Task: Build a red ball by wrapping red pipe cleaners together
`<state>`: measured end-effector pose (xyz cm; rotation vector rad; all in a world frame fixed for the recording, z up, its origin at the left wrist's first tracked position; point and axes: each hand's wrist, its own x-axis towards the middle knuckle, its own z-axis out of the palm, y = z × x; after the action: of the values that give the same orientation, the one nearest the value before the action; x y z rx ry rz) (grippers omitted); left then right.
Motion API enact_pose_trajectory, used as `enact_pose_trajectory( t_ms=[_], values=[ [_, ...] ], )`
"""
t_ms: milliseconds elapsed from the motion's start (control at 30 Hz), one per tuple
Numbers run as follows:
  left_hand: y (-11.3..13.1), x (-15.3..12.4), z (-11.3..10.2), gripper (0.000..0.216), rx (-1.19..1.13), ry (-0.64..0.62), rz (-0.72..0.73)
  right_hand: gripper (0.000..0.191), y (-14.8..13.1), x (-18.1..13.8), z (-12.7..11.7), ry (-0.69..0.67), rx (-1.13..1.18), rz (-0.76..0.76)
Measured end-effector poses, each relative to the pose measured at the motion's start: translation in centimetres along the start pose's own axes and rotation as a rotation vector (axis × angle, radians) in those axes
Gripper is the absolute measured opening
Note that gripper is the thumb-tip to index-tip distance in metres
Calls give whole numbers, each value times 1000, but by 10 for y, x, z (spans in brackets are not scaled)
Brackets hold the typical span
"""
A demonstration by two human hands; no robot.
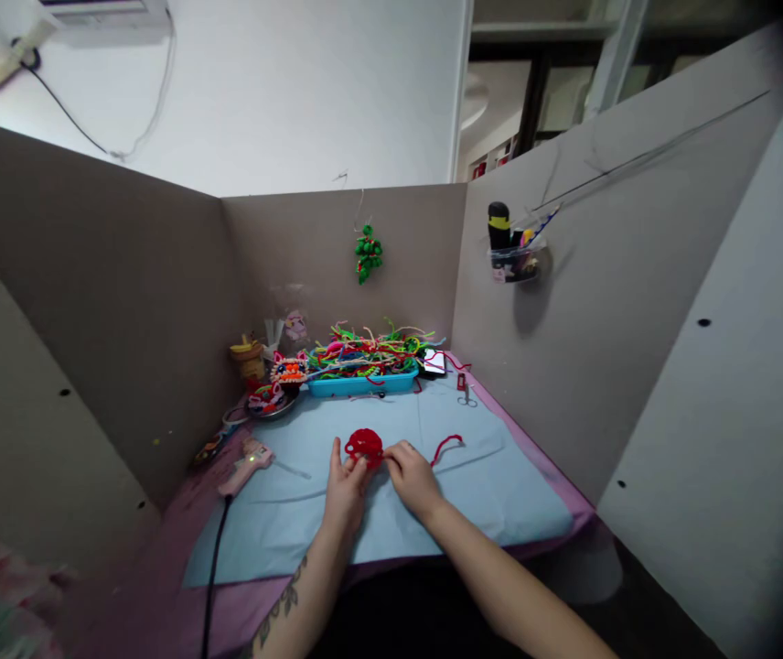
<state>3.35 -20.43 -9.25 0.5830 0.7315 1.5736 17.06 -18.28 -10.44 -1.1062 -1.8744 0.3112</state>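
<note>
A round red piece made of bent pipe cleaner [365, 445] is held up over the light blue cloth [391, 526]. My left hand [347, 485] grips it from below and the left, with the thumb raised beside it. At its right edge, my right hand [413, 478] pinches the red strand close to the piece. A loose red pipe cleaner end [447, 443] sticks out beyond the right hand. To the left lies a pink hot glue gun [247, 465] with a black cord. Fingertips behind the red piece are partly hidden.
At the back stands a blue tray [364, 384] heaped with colourful pipe cleaners. Left of it are a metal bowl [274, 408] and a clay pot [248, 359]. Small scissors [466, 398] lie right. Grey panels enclose the table; a clear holder [519, 261] hangs on the right one.
</note>
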Motion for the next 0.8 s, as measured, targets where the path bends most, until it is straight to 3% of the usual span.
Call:
enact_pose_trajectory(
  t_ms=[333,800],
  values=[
    [-6,0,-2,83,120,42,19,19,2,3,3,27,108,13],
    [-4,-1,2,91,172,29,26,20,1,2,2,13,106,15]
  ],
)
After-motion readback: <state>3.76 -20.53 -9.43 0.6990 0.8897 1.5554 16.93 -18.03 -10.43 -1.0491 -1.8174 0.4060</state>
